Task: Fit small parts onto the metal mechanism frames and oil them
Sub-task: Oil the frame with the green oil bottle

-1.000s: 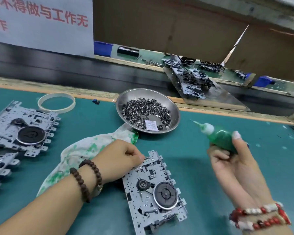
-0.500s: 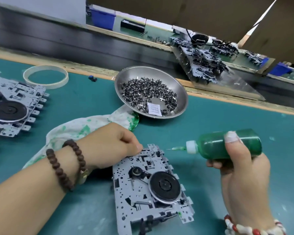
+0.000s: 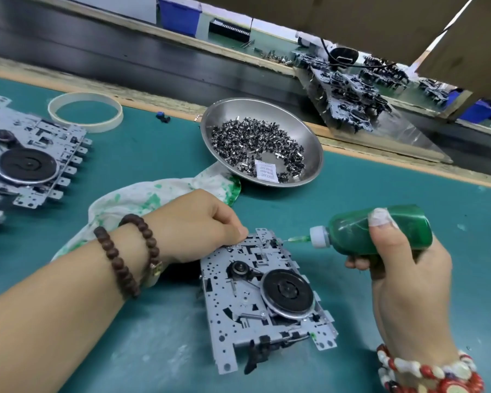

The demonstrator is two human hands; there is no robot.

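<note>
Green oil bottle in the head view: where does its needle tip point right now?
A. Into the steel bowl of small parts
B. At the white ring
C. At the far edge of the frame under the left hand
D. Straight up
C: the right hand holds the green oil bottle sideways, its needle at the far edge of the metal frame near the left hand.

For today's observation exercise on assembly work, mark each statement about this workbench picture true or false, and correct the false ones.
1. The right hand holds a green oil bottle lying roughly level, nozzle toward the metal mechanism frame. True.
2. The steel bowl is empty. False: it holds many small dark parts and a white packet.
3. The left hand rests at the frame's far corner. True.
4. The stained cloth covers the frame being oiled. False: it lies beside it, under the left hand and reaching the bowl.
5. The white ring sits inside the bowl. False: it lies on the green mat.
</note>
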